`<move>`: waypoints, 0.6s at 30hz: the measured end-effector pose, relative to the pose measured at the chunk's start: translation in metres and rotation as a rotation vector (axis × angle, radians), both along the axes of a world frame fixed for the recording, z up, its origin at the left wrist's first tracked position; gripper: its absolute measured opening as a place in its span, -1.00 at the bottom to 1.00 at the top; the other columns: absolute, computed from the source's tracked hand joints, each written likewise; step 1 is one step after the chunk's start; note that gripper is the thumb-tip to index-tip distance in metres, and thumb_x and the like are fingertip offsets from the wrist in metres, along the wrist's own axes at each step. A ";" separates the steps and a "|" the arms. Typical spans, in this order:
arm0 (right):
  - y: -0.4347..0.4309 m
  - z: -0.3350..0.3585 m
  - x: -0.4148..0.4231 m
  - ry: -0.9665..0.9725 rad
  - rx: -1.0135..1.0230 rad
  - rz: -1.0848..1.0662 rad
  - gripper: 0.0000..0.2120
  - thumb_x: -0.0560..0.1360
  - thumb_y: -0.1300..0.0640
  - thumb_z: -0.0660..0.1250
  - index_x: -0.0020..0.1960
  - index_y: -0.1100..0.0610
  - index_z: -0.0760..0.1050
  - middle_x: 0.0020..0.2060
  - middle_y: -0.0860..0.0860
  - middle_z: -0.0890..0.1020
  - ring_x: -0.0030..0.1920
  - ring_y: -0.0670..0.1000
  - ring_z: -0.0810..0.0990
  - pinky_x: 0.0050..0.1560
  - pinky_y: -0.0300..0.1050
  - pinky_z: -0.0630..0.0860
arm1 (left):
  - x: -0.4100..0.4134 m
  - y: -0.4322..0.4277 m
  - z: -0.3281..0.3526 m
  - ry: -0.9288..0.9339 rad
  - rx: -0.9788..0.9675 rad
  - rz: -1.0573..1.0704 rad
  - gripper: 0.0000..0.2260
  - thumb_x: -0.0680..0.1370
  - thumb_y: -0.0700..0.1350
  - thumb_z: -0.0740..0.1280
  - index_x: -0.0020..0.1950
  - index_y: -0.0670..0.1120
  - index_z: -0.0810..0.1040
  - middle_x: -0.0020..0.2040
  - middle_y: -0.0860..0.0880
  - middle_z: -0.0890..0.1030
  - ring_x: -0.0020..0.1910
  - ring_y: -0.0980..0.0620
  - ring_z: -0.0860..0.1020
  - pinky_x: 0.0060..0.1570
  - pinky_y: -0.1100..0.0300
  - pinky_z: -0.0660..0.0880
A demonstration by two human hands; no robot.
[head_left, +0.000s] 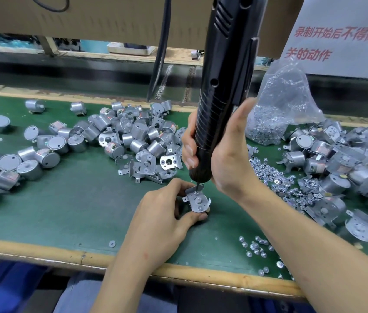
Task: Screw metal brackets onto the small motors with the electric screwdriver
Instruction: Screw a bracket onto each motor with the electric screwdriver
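Left hand (162,213) low, closed in a pinch — right hand (220,152) above it, curled in a full grip

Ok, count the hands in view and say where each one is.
2. The left hand holds the bracketed motor at the middle front of the green table; the right hand grips the electric screwdriver just above it.

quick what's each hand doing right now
Left hand: closed, holding the bracket.
Right hand: closed, holding the screwdriver, bit down on the bracket.
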State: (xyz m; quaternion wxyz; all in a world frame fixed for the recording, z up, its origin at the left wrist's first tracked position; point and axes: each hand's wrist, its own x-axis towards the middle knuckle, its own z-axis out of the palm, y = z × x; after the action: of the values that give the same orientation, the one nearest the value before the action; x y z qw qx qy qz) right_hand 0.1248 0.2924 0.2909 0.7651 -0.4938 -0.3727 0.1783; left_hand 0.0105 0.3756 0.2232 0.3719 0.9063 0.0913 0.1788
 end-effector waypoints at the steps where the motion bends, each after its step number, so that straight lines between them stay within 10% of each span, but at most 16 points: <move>1: 0.000 0.000 0.000 -0.005 -0.009 -0.003 -0.30 0.28 -0.64 0.05 -0.27 0.01 0.45 -0.48 -0.02 0.46 -0.54 0.02 0.39 -0.42 -0.13 0.38 | 0.000 0.000 0.000 0.005 0.011 0.003 -0.66 0.38 0.11 0.56 0.06 0.16 0.51 -0.24 0.32 0.52 -0.29 0.15 0.49 -0.34 0.29 0.35; 18: 0.001 0.000 -0.005 -0.021 -0.047 -0.092 -0.29 0.34 -0.65 0.07 -0.33 0.01 0.46 -0.50 0.03 0.47 -0.56 0.05 0.39 -0.44 -0.14 0.37 | 0.000 -0.003 -0.001 0.049 0.092 0.013 -0.67 0.40 0.15 0.51 0.02 0.27 0.40 -0.14 0.55 0.46 -0.23 0.37 0.46 -0.32 0.42 0.28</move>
State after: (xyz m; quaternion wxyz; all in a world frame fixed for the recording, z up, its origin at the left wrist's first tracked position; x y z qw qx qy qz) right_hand 0.1196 0.2935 0.2905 0.7568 -0.5302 -0.3532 0.1463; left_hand 0.0101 0.3725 0.2221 0.3265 0.9258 0.0981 0.1632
